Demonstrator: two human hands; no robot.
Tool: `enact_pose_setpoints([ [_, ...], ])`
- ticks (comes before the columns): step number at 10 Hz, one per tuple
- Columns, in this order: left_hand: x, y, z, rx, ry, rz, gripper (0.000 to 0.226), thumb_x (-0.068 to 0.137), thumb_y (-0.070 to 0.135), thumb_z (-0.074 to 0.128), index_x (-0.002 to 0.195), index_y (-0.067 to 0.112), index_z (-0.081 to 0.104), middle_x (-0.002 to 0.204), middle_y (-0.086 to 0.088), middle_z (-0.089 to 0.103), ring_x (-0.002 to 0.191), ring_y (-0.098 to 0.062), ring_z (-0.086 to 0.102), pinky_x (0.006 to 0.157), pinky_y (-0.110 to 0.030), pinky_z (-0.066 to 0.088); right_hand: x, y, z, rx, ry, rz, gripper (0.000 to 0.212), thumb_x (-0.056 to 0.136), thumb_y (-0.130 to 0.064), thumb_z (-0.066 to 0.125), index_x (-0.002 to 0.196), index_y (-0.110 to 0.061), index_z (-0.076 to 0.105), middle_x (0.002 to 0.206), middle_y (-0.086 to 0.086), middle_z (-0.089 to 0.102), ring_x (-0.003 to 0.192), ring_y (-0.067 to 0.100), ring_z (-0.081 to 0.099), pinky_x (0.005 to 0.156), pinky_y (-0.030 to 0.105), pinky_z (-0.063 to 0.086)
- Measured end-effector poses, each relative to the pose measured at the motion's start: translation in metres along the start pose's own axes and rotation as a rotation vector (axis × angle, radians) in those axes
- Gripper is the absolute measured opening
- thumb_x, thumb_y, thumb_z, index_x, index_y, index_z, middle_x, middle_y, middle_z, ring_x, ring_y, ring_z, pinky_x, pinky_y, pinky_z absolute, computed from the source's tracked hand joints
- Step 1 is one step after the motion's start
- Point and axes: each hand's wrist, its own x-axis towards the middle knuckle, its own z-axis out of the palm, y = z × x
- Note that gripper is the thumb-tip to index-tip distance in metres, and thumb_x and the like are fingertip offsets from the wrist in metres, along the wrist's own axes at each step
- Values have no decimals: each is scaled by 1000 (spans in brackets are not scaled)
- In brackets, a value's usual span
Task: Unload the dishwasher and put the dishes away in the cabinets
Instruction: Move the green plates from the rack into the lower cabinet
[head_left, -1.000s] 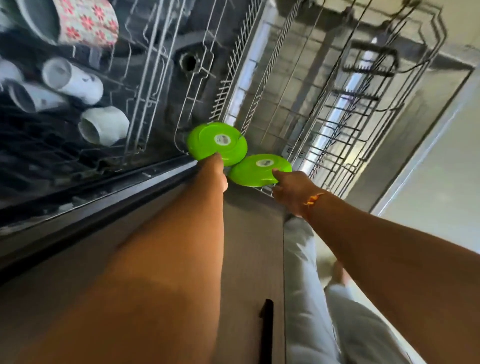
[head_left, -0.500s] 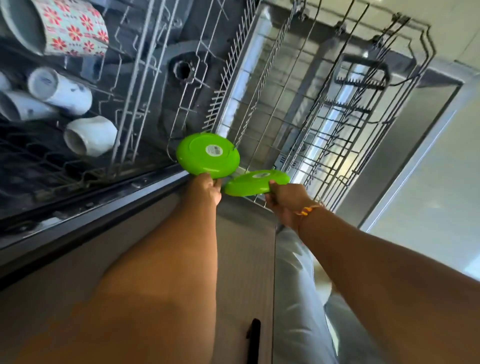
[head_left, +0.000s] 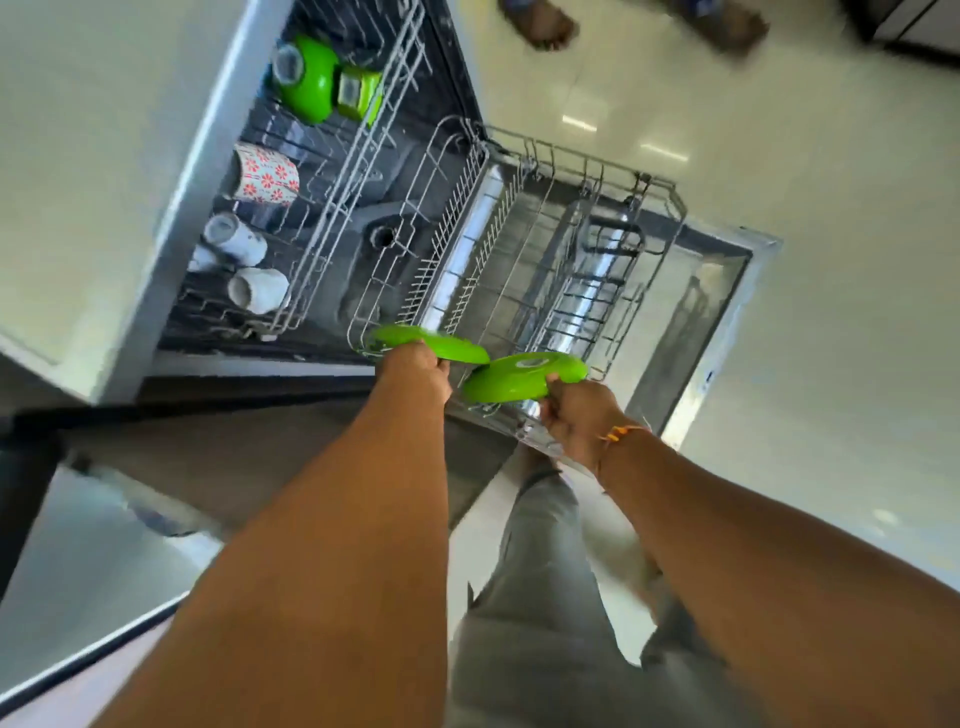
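Note:
My left hand (head_left: 418, 371) grips a green plate (head_left: 441, 345) by its near rim, held nearly flat over the near corner of the lower rack (head_left: 519, 270). My right hand (head_left: 576, 415) pinches a second green plate (head_left: 519, 376) at its right edge, underside up with a sticker showing. Both plates hang just above the rack's near edge, close together but apart. The upper rack (head_left: 332, 208) still holds a floral mug (head_left: 265, 176), white cups (head_left: 257, 291) and green bowls (head_left: 306, 78).
The dishwasher door (head_left: 691, 332) lies open under the pulled-out lower rack. A counter edge (head_left: 78, 405) runs at my left. Another person's feet (head_left: 540, 23) stand on the pale floor beyond the dishwasher. My own legs are below.
Both hands have lifted the two green plates up and back out of the lower rack, tilting them flatter. My head has pulled back, so the whole dishwasher now shows.

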Motion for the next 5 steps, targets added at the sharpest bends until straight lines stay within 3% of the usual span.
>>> enact_pose_setpoints([
  [1,-105,-10,11,-18,-63,77,40,100,7,42,139,1,45,140,-15,53,116,-24,62,62,-21,56,-48,-22,-47,-32,-63,-108,15,100,-10,56,87,-16,60,70,1,60,45,5,54,41,17,46],
  [2,-172,-48,3,1,-130,188,39,100,5,44,137,-2,46,137,-18,55,107,-24,64,79,-26,56,-91,-36,-101,-46,-113,-204,11,99,-11,56,92,-17,61,80,2,62,54,5,58,45,17,48],
  [3,-227,-100,-3,-58,-220,223,38,97,3,47,134,-5,47,121,-20,62,85,-18,62,77,-27,57,-133,-39,-155,-152,-122,-294,14,100,-9,55,89,-17,61,73,3,58,53,8,51,48,19,46],
  [4,-272,-156,-18,-91,-282,168,31,97,1,48,126,-4,52,102,-11,59,83,-17,61,83,-31,56,-160,-25,-211,-206,-113,-293,19,99,-6,55,84,-18,56,74,3,57,49,5,52,48,16,47],
  [5,-309,-199,-46,-155,-314,86,10,97,1,49,102,7,55,92,-9,60,80,-18,62,80,-30,57,-183,3,-256,-207,-56,-248,23,99,-4,53,81,-18,52,74,5,54,49,5,53,44,14,46],
])
